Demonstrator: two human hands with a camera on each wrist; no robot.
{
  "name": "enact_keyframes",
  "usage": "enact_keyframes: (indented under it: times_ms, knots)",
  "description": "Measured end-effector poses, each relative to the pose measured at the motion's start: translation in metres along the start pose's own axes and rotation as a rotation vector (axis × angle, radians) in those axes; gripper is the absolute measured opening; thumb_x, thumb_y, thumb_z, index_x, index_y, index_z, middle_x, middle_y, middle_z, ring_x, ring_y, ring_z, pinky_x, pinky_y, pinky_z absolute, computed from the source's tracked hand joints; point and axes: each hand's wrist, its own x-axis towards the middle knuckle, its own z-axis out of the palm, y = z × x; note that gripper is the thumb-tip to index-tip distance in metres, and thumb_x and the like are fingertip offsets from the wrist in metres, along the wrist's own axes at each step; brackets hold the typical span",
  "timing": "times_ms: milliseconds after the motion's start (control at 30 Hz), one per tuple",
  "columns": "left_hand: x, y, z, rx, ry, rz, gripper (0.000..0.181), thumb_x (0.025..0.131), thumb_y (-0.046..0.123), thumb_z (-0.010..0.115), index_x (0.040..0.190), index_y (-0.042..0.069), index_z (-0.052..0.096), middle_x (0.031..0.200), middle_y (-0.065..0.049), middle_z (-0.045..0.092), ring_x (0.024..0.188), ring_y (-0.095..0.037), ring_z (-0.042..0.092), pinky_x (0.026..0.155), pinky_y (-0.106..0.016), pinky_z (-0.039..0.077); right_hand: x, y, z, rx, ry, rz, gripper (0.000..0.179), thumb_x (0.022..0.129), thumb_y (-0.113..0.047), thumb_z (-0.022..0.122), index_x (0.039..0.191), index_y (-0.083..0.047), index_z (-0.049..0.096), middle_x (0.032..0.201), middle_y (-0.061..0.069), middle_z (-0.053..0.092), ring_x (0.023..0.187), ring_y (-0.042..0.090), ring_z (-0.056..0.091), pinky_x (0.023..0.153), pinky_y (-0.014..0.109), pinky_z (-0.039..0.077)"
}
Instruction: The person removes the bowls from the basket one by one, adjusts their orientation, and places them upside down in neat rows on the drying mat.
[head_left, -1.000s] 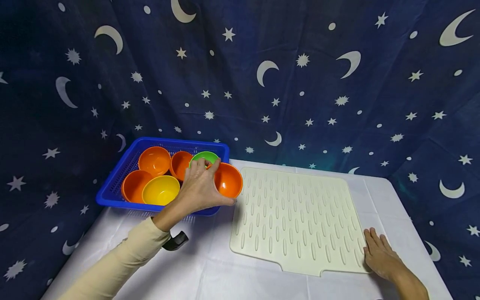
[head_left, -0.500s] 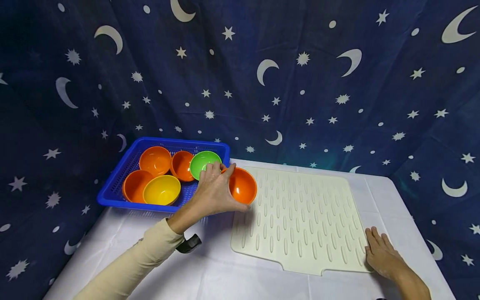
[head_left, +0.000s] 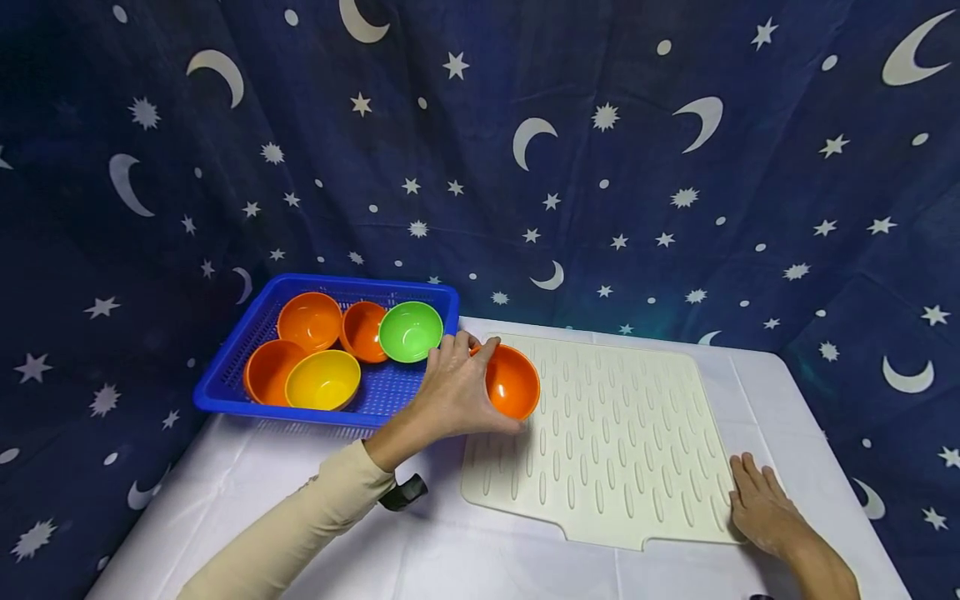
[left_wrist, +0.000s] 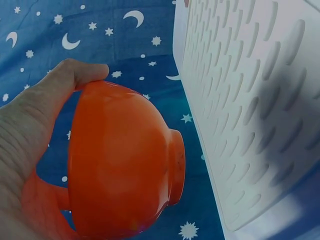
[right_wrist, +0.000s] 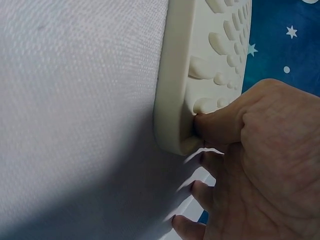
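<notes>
My left hand (head_left: 465, 392) grips an orange bowl (head_left: 517, 383) at its rim, thumb on the near side and fingers on the far side. The bowl hangs over the left part of a cream ribbed drainboard (head_left: 615, 433). In the left wrist view, the rounded outside and foot of the bowl (left_wrist: 120, 155) show, and a shadow falls across the board. My right hand (head_left: 768, 512) rests at the board's near right corner, fingers extended. In the right wrist view its thumb (right_wrist: 220, 125) touches the top of the corner, while the other fingertips lie on the cloth beside it.
A blue plastic basket (head_left: 217, 375) at the back left contains a green bowl (head_left: 411, 333), a yellow bowl (head_left: 322, 382) and several orange bowls (head_left: 309, 321). White cloth (head_left: 360, 550) covers the table. Behind it hangs a dark blue curtain (head_left: 480, 150) with moons and stars.
My left hand has carried the orange bowl rightward from the basket's edge to over the drainboard, uncovering the green bowl. The right hand has stayed at the board's corner.
</notes>
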Motion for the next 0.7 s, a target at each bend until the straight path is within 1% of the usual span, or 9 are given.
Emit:
enact_keyframes:
  times_ms: [200, 300, 500, 700]
  knots:
    - [0.001, 0.003, 0.008, -0.001, -0.005, 0.003, 0.115, 0.049, 0.067, 0.090, 0.143, 0.009, 0.057, 0.118, -0.015, 0.050, 0.106, -0.032, 0.042, 0.082, -0.042, 0.037, 0.000, 0.001, 0.002, 0.016, 0.026, -0.028, 0.049, 0.104, -0.006, 0.035, 0.139, 0.028, 0.028, 0.143, 0.049, 0.018, 0.135, 0.067, 0.013, 0.108, 0.074, 0.014]
    - [0.002, 0.005, 0.014, 0.030, 0.001, 0.016, 0.116, 0.050, 0.070, 0.088, 0.143, 0.009, 0.056, 0.118, -0.015, 0.050, 0.107, -0.032, 0.042, 0.082, -0.042, 0.036, 0.000, 0.001, 0.002, 0.010, 0.025, -0.024, 0.049, 0.104, -0.006, 0.035, 0.139, 0.028, 0.028, 0.143, 0.049, 0.018, 0.135, 0.067, 0.013, 0.109, 0.073, 0.014]
    - [0.002, 0.011, 0.028, 0.109, 0.029, 0.067, 0.116, 0.052, 0.074, 0.083, 0.144, 0.009, 0.055, 0.117, -0.015, 0.052, 0.104, -0.031, 0.044, 0.080, -0.042, 0.034, 0.000, 0.000, 0.001, -0.006, 0.031, -0.016, 0.049, 0.104, -0.007, 0.035, 0.139, 0.027, 0.029, 0.143, 0.049, 0.019, 0.134, 0.068, 0.014, 0.108, 0.074, 0.017]
    - [0.004, 0.019, 0.041, 0.129, 0.037, 0.068, 0.116, 0.052, 0.075, 0.083, 0.144, 0.010, 0.056, 0.118, -0.014, 0.052, 0.103, -0.030, 0.045, 0.078, -0.041, 0.035, -0.001, -0.002, -0.001, -0.016, 0.026, 0.007, 0.050, 0.104, -0.008, 0.035, 0.139, 0.026, 0.029, 0.144, 0.048, 0.019, 0.132, 0.069, 0.014, 0.103, 0.077, 0.022]
